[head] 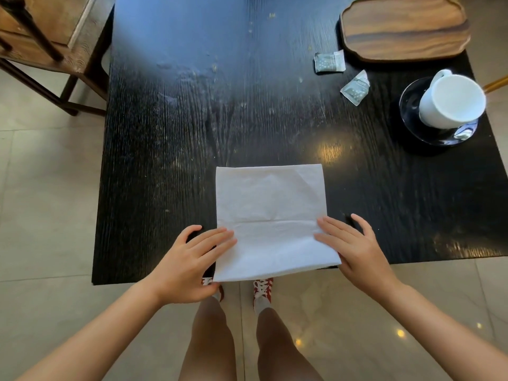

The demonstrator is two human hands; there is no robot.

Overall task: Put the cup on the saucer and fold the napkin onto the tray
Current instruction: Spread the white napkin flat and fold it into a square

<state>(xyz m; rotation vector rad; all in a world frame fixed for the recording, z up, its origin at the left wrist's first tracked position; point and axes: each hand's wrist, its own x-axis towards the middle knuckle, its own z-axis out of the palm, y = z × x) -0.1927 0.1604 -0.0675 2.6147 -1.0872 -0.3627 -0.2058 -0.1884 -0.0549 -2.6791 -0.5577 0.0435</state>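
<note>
We had a white paper napkin (270,220) lying flat on the black wood-grain table (165,160) at lower centre, its near edge overhanging. Our left hand (189,266) and right hand (354,250) pressed its near corners, fingers spread flat, gripping nothing. At right, the white ceramic cup (450,99) stood on the dark glossy saucer (409,108); the oval wooden tray (404,28) sat at upper right.
</note>
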